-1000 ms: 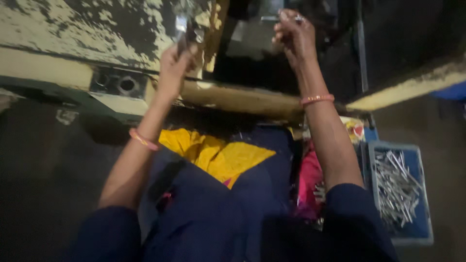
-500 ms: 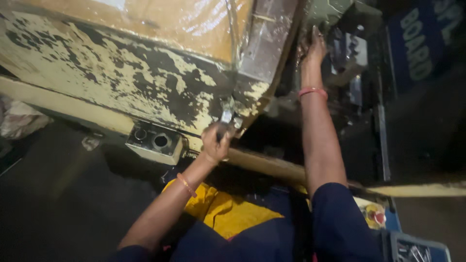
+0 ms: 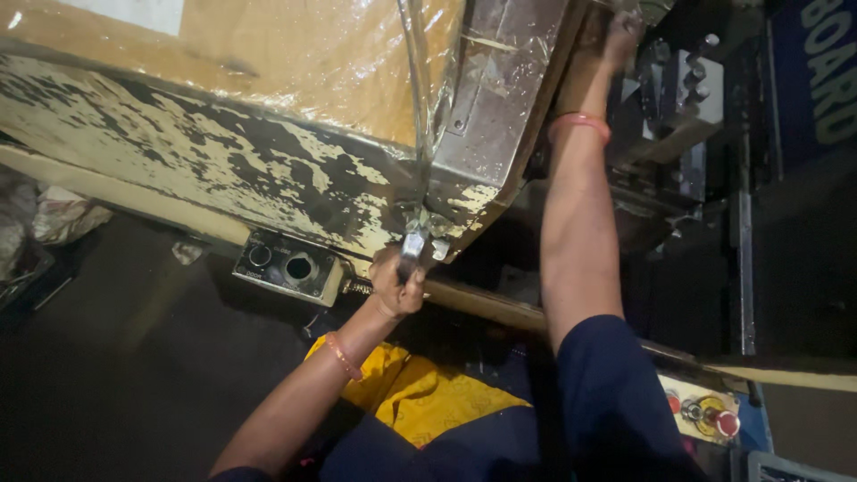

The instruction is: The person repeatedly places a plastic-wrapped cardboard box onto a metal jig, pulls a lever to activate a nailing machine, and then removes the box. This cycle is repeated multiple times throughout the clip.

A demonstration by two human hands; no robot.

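My left hand [image 3: 395, 281] is closed around a small metal handle [image 3: 412, 245] that hangs under the corner of a worn cream machine table [image 3: 223, 170] with flaking paint. My right hand [image 3: 620, 34] reaches far up along the steel side panel [image 3: 500, 89] into the dark machine parts [image 3: 683, 85] at the top right; its fingers touch the metalwork, but their grip is hidden. Both wrists wear thin orange bangles. Clear plastic film [image 3: 295, 54] lies over the brown board on the table top.
A grey switch box with round buttons [image 3: 287, 266] hangs under the table edge. A wooden rail [image 3: 486, 305] runs across below my left hand. A panel with a red knob [image 3: 710, 418] sits at the lower right. Crumpled bags [image 3: 54, 219] lie at the left.
The view has swung upward and closer to the machine. My left hand dropped from the table top to the handle under the corner. My right arm stretched higher into the machine.
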